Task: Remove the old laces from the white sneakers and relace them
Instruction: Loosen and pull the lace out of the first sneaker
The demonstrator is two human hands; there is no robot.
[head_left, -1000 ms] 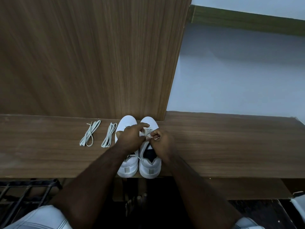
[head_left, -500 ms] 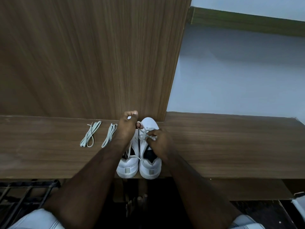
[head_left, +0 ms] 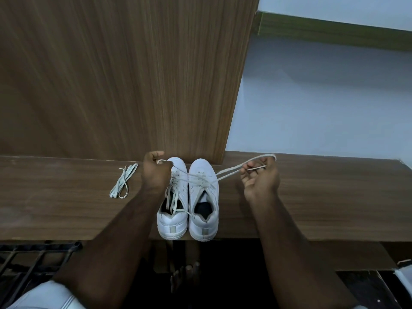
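Near edge of wooden bench: paired white sneakers, heels outward. Right hand pinching lace drawn taut from right shoe; left hand curled round its other end, fingertips partly hidden. Farther left: spare lace bundle.

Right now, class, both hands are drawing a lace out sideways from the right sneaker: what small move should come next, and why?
Probably keep drawing the lace outward with the right hand, since it is still crossed over the right sneaker while the left hand pinches its other end.
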